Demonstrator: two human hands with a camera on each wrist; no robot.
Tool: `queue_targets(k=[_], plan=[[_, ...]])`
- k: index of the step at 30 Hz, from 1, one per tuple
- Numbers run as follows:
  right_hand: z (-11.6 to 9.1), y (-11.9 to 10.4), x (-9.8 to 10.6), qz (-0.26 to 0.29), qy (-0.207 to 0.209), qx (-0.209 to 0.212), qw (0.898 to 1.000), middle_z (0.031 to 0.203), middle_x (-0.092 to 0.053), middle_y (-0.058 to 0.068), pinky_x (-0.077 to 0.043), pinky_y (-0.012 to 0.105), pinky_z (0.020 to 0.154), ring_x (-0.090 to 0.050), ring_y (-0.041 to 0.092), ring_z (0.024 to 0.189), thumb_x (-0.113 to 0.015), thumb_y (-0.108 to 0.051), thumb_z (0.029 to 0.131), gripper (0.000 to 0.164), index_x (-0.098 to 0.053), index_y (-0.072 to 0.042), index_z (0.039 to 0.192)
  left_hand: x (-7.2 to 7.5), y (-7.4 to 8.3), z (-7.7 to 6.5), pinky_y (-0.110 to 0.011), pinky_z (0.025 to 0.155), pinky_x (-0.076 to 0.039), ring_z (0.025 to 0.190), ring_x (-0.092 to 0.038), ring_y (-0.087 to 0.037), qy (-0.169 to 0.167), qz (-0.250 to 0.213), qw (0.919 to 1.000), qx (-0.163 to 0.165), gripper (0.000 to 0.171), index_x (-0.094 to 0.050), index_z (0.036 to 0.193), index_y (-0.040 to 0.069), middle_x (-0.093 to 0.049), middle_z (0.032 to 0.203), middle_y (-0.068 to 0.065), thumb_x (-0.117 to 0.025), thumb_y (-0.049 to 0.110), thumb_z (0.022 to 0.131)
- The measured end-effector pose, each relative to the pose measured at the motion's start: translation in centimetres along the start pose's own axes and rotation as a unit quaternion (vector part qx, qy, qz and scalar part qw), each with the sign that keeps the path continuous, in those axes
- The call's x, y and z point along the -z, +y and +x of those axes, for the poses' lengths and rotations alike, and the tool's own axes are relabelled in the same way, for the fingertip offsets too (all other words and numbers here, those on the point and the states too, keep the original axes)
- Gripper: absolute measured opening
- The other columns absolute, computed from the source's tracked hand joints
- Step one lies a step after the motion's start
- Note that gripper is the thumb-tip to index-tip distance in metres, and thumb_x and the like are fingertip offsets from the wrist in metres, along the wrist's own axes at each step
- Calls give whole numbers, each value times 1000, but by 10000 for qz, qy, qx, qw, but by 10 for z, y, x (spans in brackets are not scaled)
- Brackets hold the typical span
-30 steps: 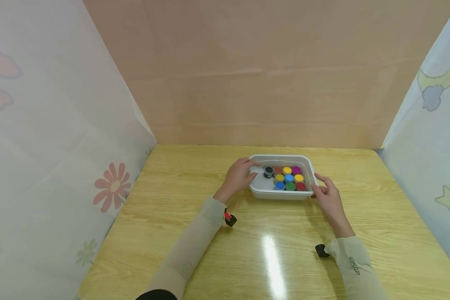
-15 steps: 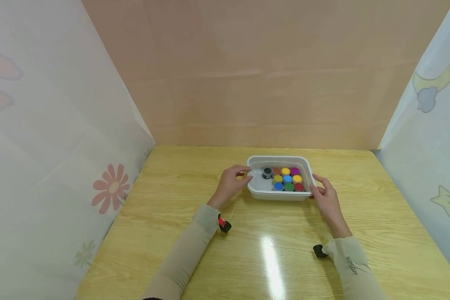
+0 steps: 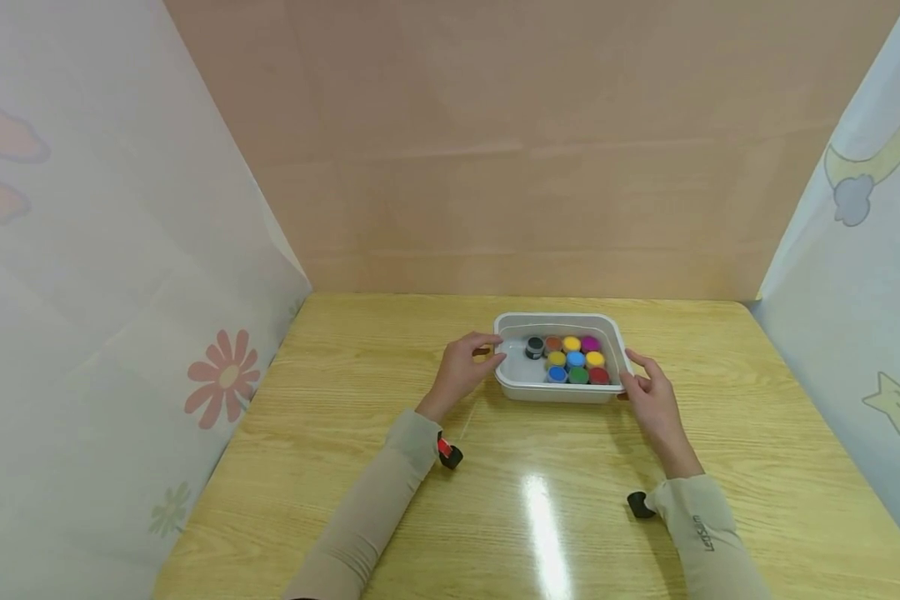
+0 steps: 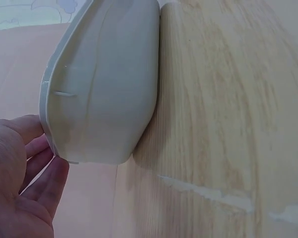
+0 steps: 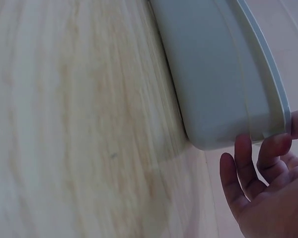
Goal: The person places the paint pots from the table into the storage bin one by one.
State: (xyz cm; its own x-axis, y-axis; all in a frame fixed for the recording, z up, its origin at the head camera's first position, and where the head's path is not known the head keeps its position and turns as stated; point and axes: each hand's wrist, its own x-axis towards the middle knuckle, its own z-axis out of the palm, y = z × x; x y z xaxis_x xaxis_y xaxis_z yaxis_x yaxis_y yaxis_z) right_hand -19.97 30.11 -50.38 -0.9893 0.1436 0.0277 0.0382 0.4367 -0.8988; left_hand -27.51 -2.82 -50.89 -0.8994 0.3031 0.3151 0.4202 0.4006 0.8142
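A white plastic tub [image 3: 558, 396] stands on the table toward the back. Inside it, small paint jars with lids of several colours [image 3: 575, 360] are packed in rows against the right side. A black-lidded jar [image 3: 535, 347] sits at the left end of the back row. My left hand [image 3: 459, 372] holds the tub's left rim between thumb and fingers; the left wrist view has the fingertips [image 4: 61, 171] at the rim's corner. On the opposite side, my right hand [image 3: 652, 404] grips the right rim near the front corner, with fingers [image 5: 243, 148] against the outer wall.
The wooden table [image 3: 375, 350] meets a brown back wall [image 3: 495, 167]. Printed white sheets hang at the left [image 3: 120, 250] and right [image 3: 870, 292]. Light glares off the tabletop in front of the tub.
One second ago my left fingers reached over the rim into the tub; they have drawn back left to its edge. My right hand keeps its place, and the last half second is nearly still.
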Motion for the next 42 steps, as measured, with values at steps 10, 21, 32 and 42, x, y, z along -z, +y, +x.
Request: queue_targets(k=[10,21,32,42], plan=[[-3,-5,2,-324,45,22,9995,94,-75,22,-52,25,63,-71,12,79,-49,-30,110,55,-37,-8,160,1,9,-1,-31,99,-58,119,-67,-24,-233,478,9986,56,40,-66,138,8,-66,132,-10,-70,21,101],[9,-23,25,-1871,334,1111,9755,87,-64,17,-43,29,58,-52,14,65,-50,-33,110,50,-53,-1,148,52,-2,15,-52,116,-44,139,-54,-29,-357,2054,9780,-122,55,-49,155,20,-56,151,-6,-63,37,104],[26,-54,62,-2718,1111,2275,9285,114,-61,22,-46,62,71,-62,44,100,-57,-22,105,49,-50,-8,151,147,-23,19,-56,122,-33,140,-49,-35,506,3895,9166,-751,62,-43,157,19,-56,152,-10,-62,42,103],[50,-54,81,-3707,1905,4014,8155,132,-62,20,-48,64,87,-58,48,102,-66,-17,95,52,-57,-12,146,196,-46,10,-58,128,-20,146,-44,-32,1445,5216,8257,-1588,63,-46,157,25,-50,157,-3,-65,42,99]])
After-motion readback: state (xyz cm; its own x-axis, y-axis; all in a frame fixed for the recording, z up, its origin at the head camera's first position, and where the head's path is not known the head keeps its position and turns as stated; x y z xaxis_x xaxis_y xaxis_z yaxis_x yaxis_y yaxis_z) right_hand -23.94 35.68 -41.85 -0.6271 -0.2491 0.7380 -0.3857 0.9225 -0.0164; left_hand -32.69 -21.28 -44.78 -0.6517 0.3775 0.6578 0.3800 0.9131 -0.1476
